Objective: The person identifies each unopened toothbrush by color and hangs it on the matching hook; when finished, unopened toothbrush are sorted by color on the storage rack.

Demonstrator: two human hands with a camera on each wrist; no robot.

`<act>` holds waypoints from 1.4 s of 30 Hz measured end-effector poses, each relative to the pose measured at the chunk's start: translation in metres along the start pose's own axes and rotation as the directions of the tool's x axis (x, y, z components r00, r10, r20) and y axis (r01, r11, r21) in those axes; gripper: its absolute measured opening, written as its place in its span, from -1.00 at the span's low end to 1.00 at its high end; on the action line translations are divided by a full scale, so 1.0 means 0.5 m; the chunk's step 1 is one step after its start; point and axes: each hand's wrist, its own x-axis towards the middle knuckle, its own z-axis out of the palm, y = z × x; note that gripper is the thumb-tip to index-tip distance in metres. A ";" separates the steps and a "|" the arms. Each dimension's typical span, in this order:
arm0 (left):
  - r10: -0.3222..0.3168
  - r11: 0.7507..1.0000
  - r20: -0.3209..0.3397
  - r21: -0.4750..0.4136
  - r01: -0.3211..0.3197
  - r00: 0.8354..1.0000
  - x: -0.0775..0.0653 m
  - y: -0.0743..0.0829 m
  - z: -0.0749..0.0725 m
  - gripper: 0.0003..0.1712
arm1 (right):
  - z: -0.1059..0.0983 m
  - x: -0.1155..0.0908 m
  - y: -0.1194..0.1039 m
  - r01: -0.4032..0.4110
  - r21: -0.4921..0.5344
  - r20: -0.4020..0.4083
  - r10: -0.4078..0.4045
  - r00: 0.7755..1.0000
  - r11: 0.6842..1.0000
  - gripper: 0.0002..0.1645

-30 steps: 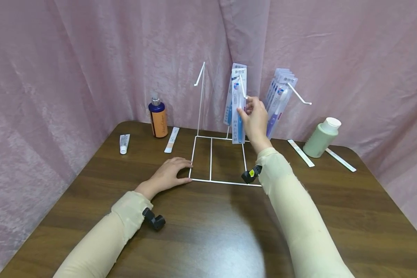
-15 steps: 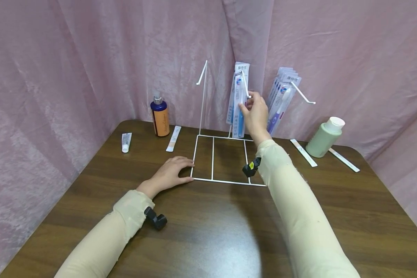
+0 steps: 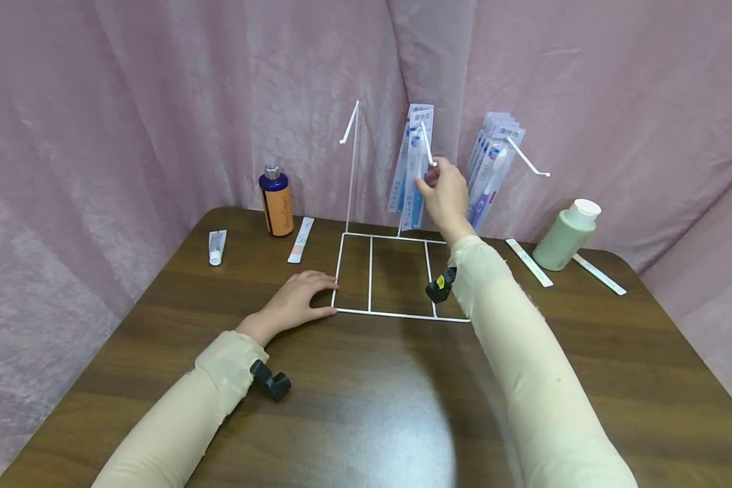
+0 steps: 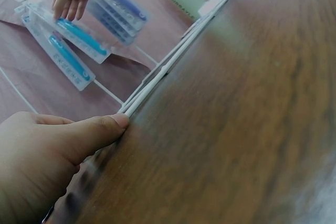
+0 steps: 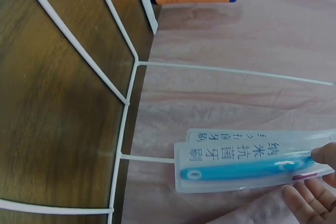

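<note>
In the head view my right hand (image 3: 445,193) is at the rack's middle hook (image 3: 427,146), by a packaged toothbrush (image 3: 413,179) with a blue handle. The right wrist view shows its thumb on the face of this toothbrush pack (image 5: 236,170) and its fingers behind. Another blue toothbrush pack (image 3: 398,179) hangs just behind it on the hook. My left hand (image 3: 295,298) lies at the left side of the white wire rack (image 3: 396,314), fingers spread. Its thumb (image 4: 105,129) touches the front corner in the left wrist view; the other fingertips are hidden there.
Several purple toothbrush packs (image 3: 491,169) hang from the right hook; the left hook (image 3: 349,125) is bare. An orange-labelled bottle (image 3: 277,207), a small tube (image 3: 217,246) and a sachet (image 3: 301,240) stand or lie left. A green bottle (image 3: 562,240) leans on a sachet (image 3: 599,274) at right.
My right hand has slid the front blue toothbrush pack back along the middle hook, nearer the pack behind. My left hand has stayed at the rack's corner.
</note>
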 end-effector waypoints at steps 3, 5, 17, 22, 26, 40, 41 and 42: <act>-0.007 1.000 -0.001 -0.004 0.007 1.000 0.000 0.001 -0.003 -0.40 | -0.008 0.000 0.001 0.009 0.006 0.005 -0.009 1.000 1.000 -0.47; -0.011 1.000 0.005 -0.007 0.011 1.000 0.001 0.001 -0.003 -0.40 | -0.015 -0.003 0.002 0.016 0.018 0.005 -0.016 1.000 1.000 -0.45; -0.019 1.000 0.004 -0.015 0.019 1.000 -0.005 -0.004 -0.005 -0.40 | -0.076 -0.041 0.013 0.134 -0.005 0.094 -0.133 0.987 0.991 -0.46; -0.020 1.000 0.000 -0.015 0.020 1.000 -0.006 -0.007 -0.006 -0.40 | -0.111 -0.066 0.019 0.194 -0.024 0.148 -0.188 0.971 0.981 -0.48; -0.018 1.000 0.003 -0.014 0.018 1.000 -0.006 -0.008 -0.007 -0.40 | -0.142 -0.091 0.032 0.225 -0.035 0.203 -0.214 0.956 0.974 -0.49; -0.009 1.000 -0.001 -0.016 0.009 1.000 -0.006 -0.012 -0.006 -0.41 | -0.225 -0.180 0.098 0.252 -0.098 0.287 -0.216 0.933 0.963 -0.49; -0.007 1.000 -0.003 -0.015 0.007 1.000 -0.005 -0.012 -0.006 -0.41 | -0.229 -0.187 0.103 0.251 -0.101 0.289 -0.213 0.934 0.963 -0.49; -0.005 1.000 -0.004 -0.016 0.005 1.000 -0.005 -0.012 -0.006 -0.41 | -0.233 -0.194 0.109 0.249 -0.102 0.292 -0.210 0.933 0.963 -0.49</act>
